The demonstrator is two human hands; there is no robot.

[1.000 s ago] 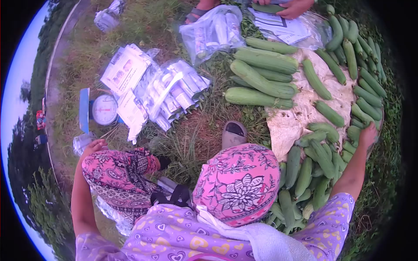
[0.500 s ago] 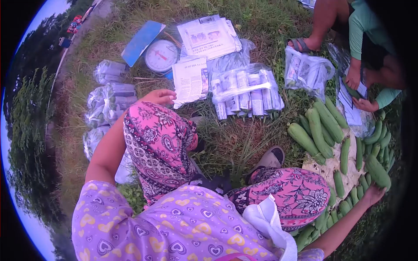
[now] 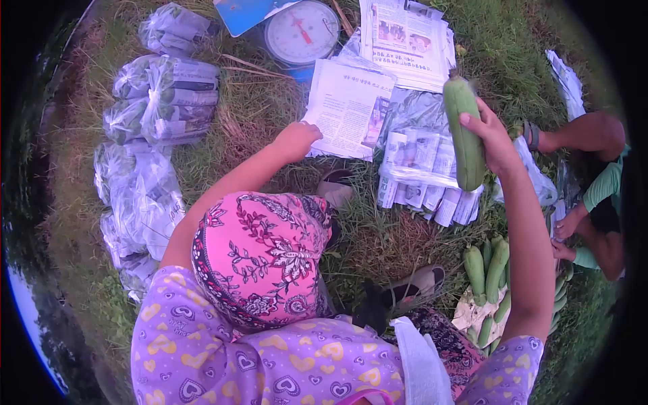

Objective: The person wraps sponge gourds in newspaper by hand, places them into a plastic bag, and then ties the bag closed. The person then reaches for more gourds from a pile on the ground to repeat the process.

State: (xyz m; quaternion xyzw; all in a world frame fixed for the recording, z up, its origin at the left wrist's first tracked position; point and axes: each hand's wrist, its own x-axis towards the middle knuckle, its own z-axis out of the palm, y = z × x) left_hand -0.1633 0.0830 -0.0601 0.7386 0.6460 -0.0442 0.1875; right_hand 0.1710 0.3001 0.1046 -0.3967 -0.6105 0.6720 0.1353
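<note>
My right hand (image 3: 491,138) is wrapped round a long green luffa gourd (image 3: 463,135), held upright above the wrapped bundle. My left hand (image 3: 297,140) is at the left edge of a newspaper sheet (image 3: 351,108), fingers curled against the paper. Beneath and right of that sheet, a clear plastic bag (image 3: 425,152) holds several gourds rolled in newspaper. More gourds (image 3: 496,266) lie on a pale sheet at the lower right, partly hidden by my right arm.
A dial scale (image 3: 302,34) stands on the grass beside a blue board (image 3: 250,13). More newspapers (image 3: 408,44) are stacked at the back. Filled plastic bags (image 3: 179,101) line the left. At the right, another person's hands (image 3: 567,233) are low by a plastic bag.
My right hand has lifted a gourd from the pile and brought it up and left over the newspapers. My left hand has come to the sheet's edge. The view has shifted.
</note>
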